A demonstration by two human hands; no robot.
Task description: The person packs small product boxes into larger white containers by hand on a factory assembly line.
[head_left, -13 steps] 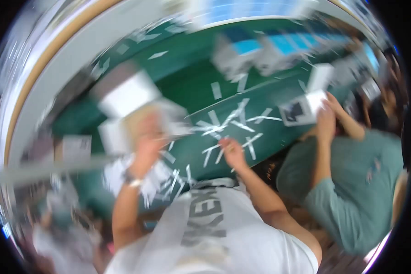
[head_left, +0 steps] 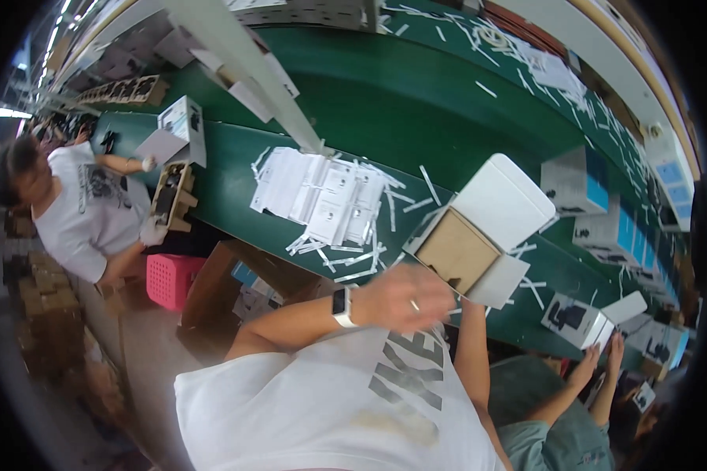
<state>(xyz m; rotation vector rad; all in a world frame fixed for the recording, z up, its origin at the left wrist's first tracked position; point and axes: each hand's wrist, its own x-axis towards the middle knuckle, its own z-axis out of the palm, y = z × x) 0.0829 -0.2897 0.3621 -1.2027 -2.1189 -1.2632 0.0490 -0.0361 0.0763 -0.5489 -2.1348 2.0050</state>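
A white carton [head_left: 504, 196] stands on the green bench in front of me with its lid and side flap spread. Inside it sits a brown cardboard insert [head_left: 456, 250]. My left hand [head_left: 408, 298], wearing a ring and with a white-strapped watch at the wrist, is just short of the carton's near side. Its fingers are smeared by motion. My right hand [head_left: 471, 304] is at the carton's near edge, below the side flap; its fingers are mostly hidden. A pile of printed leaflets [head_left: 334, 200] lies to the left, ringed by narrow white paper strips [head_left: 353, 259].
A slanting pale post [head_left: 247, 71] rises behind the leaflets. Blue-and-white cartons [head_left: 577, 184] line the right side. At right a co-worker's hands [head_left: 601, 357] touch a white carton; at left another person handles a cardboard tray [head_left: 173, 196]. A pink basket [head_left: 173, 281] stands by the bench.
The whole view has swung round, bringing the leaflet pile and left co-worker into clearer sight. My right hand, earlier over the paper strips, is now by the carton; my left is before it.
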